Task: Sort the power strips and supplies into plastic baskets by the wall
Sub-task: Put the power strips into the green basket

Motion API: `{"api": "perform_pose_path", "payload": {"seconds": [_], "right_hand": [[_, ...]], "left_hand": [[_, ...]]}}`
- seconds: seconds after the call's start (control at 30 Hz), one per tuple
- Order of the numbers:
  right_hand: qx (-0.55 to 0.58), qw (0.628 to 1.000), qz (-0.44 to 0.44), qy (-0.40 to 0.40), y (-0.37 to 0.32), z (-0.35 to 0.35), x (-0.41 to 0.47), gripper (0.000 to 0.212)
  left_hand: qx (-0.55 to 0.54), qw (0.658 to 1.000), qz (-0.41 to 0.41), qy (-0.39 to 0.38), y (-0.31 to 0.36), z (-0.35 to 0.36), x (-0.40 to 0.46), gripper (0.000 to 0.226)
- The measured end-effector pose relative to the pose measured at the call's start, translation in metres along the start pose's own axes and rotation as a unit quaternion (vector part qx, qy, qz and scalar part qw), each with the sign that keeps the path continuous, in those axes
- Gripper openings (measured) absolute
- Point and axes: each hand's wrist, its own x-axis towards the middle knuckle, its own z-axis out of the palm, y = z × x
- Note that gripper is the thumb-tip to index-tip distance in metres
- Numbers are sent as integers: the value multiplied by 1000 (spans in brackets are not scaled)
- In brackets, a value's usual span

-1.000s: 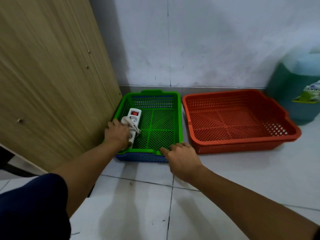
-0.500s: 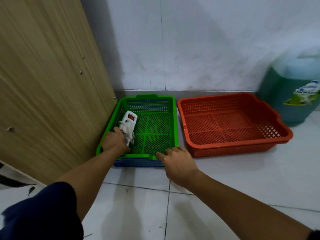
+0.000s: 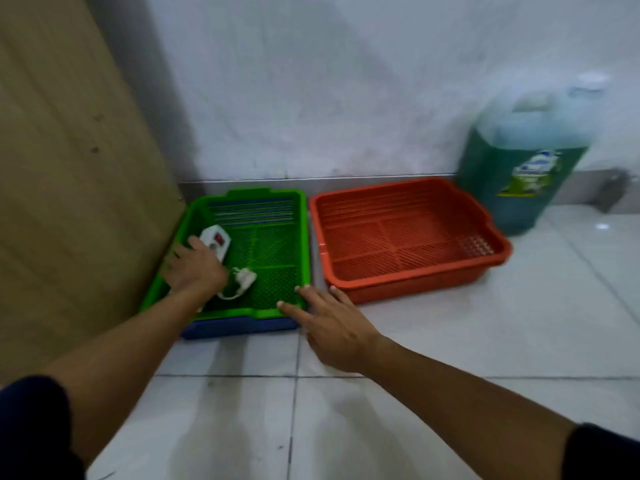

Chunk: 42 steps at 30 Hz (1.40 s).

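White tiled floor (image 3: 450,341) fills the near ground, and over it reach two bare forearms, each with a dark sleeve at the edge of view. The right hand (image 3: 332,327) lies flat with fingers straight and spread, fingertips at the near right corner of the green basket (image 3: 301,244), holding nothing. The left hand (image 3: 194,268) is inside that basket, palm down on the one white power strip (image 3: 218,242), which lies along the basket's left side with its red switch showing beyond the knuckles; the fingers are spread over it rather than curled, though blur hides whether any of them hook under. The strip's cord and white plug (image 3: 244,277) lie loose on the green mesh just right of the hand. Under the green basket one blue basket (image 3: 239,327) shows along the near edge, nested. Just beside, to the right and not quite touching, sits one orange basket (image 3: 498,244). That makes three baskets in all, lined along the white wall (image 3: 346,81). A wooden panel (image 3: 69,150) stands at the left; one large green liquid jug (image 3: 519,168) stands at the far right
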Motion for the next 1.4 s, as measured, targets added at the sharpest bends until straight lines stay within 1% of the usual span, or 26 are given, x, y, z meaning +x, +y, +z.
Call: {"api": "perform_pose_path", "payload": {"seconds": [0.07,0.1,0.17,0.2,0.27,0.33,0.4,0.47,0.53,0.6,0.67,0.73,0.77,0.8,0.87,0.93,1.07,1.13,1.2,1.23,1.33,1.4], "right_hand": [[-15,1000,13,-8,18,-9,-21,69],[-23,999,23,-5,29,-15,-33,69],[-36,998,45,17,50,-27,-61,67],[-38,997,63,26,60,-31,-75,67],[-47,991,121,30,83,-39,-113,69],[-67,979,191,5,107,-49,-160,74],[-86,960,263,-28,128,-57,-211,75],[-93,930,352,-41,143,-63,-266,75],[-75,884,458,-47,152,-64,-318,74],[-30,824,562,-62,154,-58,-365,76],[46,763,642,-64,153,-46,-403,86],[143,711,688,-33,148,-34,-423,99],[181,695,696,-10,145,-29,-426,104],[206,689,695,9,142,-24,-427,107],[228,693,683,29,138,-17,-422,112],[225,705,672,34,136,-13,-420,114],[214,719,660,43,138,-12,-417,102],[221,718,656,70,138,-16,-411,94],[245,701,660,115,141,-24,-402,87],[270,687,660,138,143,-31,-394,84],[393,629,632,226,151,-52,-364,78],[470,595,596,264,153,-63,-339,77]], "left_hand": [[-53,989,100,100,35,-9,-24,55],[-80,974,159,138,56,-14,-40,48],[-135,934,279,179,103,-18,-78,40],[-156,910,337,186,123,-17,-98,37],[-183,857,448,176,165,-9,-147,33],[-189,811,537,135,201,6,-199,33],[-182,768,607,88,230,25,-246,34],[-183,730,658,43,255,46,-292,36],[-181,710,680,-5,271,65,-330,37],[-167,689,704,-42,279,84,-362,38],[-143,671,724,-77,278,98,-387,38],[-119,669,723,-120,272,111,-402,40],[-107,673,717,-146,269,117,-408,41],[-96,681,705,-176,267,122,-414,42],[-80,701,662,-252,265,129,-421,44],[-73,723,609,-319,267,133,-424,45],[-75,761,495,-413,269,134,-417,39],[-100,768,429,-464,266,130,-411,29],[-137,758,374,-516,262,123,-405,26],[-158,748,338,-549,258,117,-400,30],[-210,699,221,-647,251,98,-386,57],[-246,657,174,-691,248,89,-377,69]]}}
